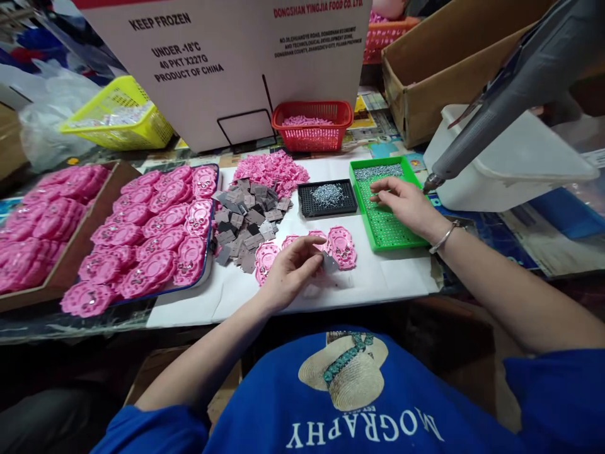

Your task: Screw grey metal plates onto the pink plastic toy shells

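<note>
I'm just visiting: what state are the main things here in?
Left hand: pinching a thin grey square plate.
Right hand: bent over the rectangular green plastic tray; grip unclear.
Green tray: small silver metal parts mostly at its far end.
Rectangular black plastic tray: holding heaped silver parts.
Red plastic basket: holding small pink plastic pieces.
Long grey cylindrical tool: tilted, tip down.
Brown cardboard box, far right: open-topped.

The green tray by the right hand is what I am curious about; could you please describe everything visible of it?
The green tray is rectangular and plastic-looking, with raised walls and a floor dotted with small holes in rows. Small silvery screw-like pieces are heaped at its far end. It lies flat, beside the black tray. The right hand covers part of it; whether the fingers touch it is unclear.
</note>
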### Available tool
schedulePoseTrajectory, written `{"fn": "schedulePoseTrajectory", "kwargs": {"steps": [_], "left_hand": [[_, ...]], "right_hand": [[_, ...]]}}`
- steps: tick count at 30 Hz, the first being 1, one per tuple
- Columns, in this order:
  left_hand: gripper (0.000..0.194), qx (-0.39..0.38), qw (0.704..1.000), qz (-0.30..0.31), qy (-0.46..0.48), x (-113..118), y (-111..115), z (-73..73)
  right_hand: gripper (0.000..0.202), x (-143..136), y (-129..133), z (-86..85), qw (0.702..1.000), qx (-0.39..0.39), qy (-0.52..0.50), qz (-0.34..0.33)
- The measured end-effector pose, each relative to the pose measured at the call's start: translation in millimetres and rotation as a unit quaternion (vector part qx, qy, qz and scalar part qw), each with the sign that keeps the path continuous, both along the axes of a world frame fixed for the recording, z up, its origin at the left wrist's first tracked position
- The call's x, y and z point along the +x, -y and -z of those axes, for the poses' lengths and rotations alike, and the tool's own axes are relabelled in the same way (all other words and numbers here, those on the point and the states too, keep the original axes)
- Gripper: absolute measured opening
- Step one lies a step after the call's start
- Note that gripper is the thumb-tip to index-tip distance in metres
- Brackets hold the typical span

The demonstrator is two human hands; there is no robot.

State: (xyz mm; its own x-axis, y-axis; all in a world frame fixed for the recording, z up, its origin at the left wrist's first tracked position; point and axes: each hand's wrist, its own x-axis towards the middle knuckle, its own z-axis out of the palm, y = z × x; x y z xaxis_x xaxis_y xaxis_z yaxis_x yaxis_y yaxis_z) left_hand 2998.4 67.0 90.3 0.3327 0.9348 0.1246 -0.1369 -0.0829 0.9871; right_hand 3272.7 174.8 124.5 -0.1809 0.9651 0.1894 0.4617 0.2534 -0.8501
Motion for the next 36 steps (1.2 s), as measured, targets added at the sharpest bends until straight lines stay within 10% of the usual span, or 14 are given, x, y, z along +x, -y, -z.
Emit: {"fn": "schedulePoseTrajectory", "kwargs": {"steps": [4,9,16,23,36], "left_hand": [[0.028,0.039,0.995,-0.053,-0.073,-14.4,-15.8,-5.4],[0.022,0.128,0.966,-0.029,-0.224,-10.3,-40.9,-9.5],[0.025,0.272,0.892,-0.032,-0.36,-13.9,-63.8,-13.2],[0.027,0.258,0.828,-0.105,-0.487,-24.4,-100.4,-5.4],[0.011,0.294,0.857,-0.108,-0.41,-34.6,-111.2,17.5]], "right_hand": [[0.022,-36.5,-4.8,-13.6,0.967,0.154,0.2,-0.039],[0.023,-84.2,-32.4,-14.8,0.87,0.138,0.468,-0.071],[0.027,-107.8,-53.2,-11.9,0.887,0.114,0.436,-0.102],[0.029,-105.2,-54.1,-10.9,0.9,0.129,0.395,-0.134],[0.026,-85.8,-44.2,-17.9,0.86,0.08,0.494,-0.103]]}}
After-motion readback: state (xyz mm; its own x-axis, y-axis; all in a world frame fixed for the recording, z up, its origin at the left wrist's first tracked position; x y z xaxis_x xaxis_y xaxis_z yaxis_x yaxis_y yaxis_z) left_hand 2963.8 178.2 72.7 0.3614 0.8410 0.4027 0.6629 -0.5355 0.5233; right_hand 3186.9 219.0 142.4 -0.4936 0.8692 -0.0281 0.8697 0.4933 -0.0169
